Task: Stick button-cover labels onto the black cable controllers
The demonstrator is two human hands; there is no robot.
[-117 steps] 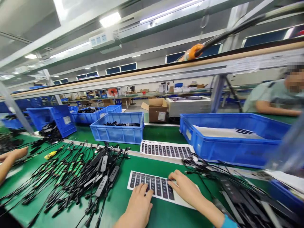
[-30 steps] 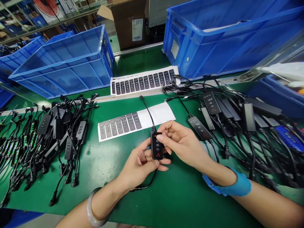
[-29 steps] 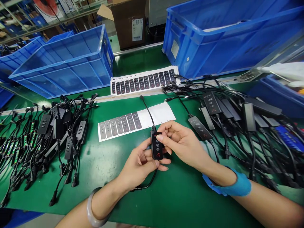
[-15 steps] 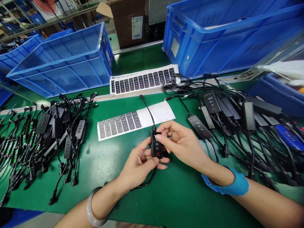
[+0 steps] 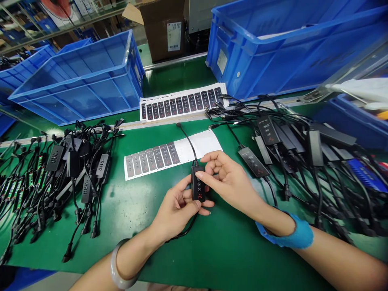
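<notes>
A small black cable controller (image 5: 198, 186) with round button marks and red print is upright between my hands, a cable running out of each end. My left hand (image 5: 178, 206) grips its lower part, thumb on the front and fingers behind. My right hand (image 5: 226, 178) has its thumb pressed on the upper face of the controller, with the fingers curled beside its right edge. Just beyond lies a sticker sheet (image 5: 194, 145), its left part bearing several grey labels (image 5: 150, 159) and its right part bare white. A labelled controller (image 5: 254, 162) rests right of my right hand.
Unlabelled controllers with cables (image 5: 87, 188) are heaped at left, near green circuit boards (image 5: 18, 188). More labelled controllers (image 5: 269, 130) pile up at right. Behind lie stacked label sheets (image 5: 182, 105), a blue bin (image 5: 91, 93), a larger blue bin (image 5: 273, 60) and a cardboard box (image 5: 160, 32).
My right thumb has shifted slightly left and down on the controller's upper face. Both hands and the controller have moved a little left; the grip is unchanged.
</notes>
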